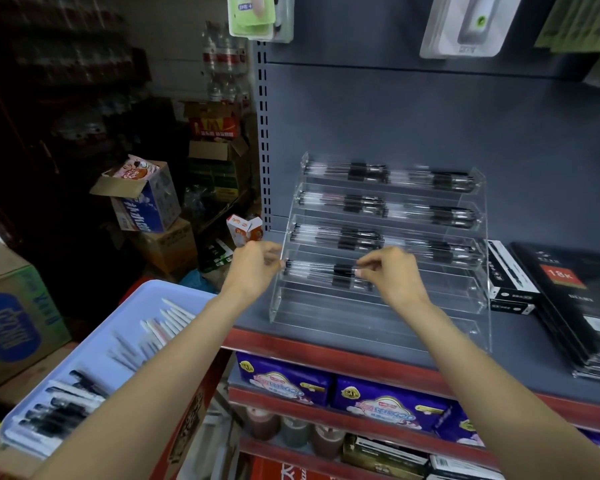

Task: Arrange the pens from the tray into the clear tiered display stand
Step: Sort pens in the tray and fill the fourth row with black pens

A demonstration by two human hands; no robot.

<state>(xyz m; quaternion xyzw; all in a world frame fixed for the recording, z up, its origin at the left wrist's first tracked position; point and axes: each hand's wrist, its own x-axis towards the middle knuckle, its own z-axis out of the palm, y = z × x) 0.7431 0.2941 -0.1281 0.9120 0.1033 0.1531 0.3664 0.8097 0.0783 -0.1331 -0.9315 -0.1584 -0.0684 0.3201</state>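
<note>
A clear tiered display stand (471, 306) stands on the grey shelf, its upper three tiers filled with black-and-clear pens (364, 206). On the fourth tier down lies a small bunch of pens (321, 271). My left hand (253, 268) pinches their left ends and my right hand (392, 271) pinches their right ends at the black grips. The lowest tiers hold nothing. At the lower left, a light blue tray (94, 341) carries more pens: black-capped ones (59, 407) near me and white ones (167, 323) farther off.
Black boxed stationery (510, 278) and flat black packs (575, 306) lie right of the stand on the shelf (326, 337). Purple packages (385, 400) fill the shelf below. Cardboard boxes (142, 202) pile up on the left, and blister packs (257, 15) hang above.
</note>
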